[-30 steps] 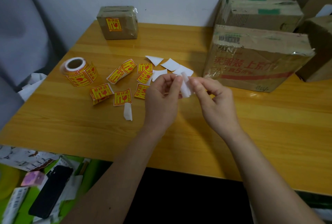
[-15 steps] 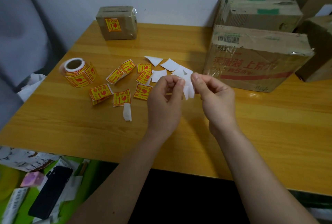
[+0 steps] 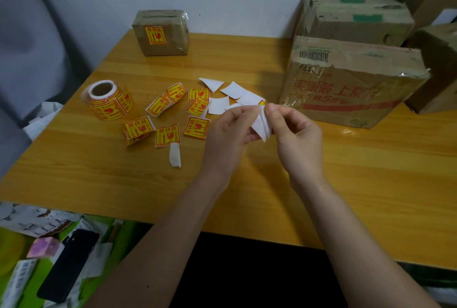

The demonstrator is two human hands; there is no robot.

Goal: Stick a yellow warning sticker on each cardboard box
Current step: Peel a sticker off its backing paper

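Between the hands, above the bench near its middle: one sticker, white backing side toward the camera, a yellow corner peeking at the top. Left hand pinches its left edge, right hand pinches the right, so both closed on it. Judgement: thin paper, near weightless, floppy, tacky once peeled, tears or folds onto itself easily; hold by the corners only, off the glue. Loose stickers and backing scraps lie just left and beyond; roll further left. Big box sits just past the right hand, no sticker visible on it. Small box, far left, already has one.
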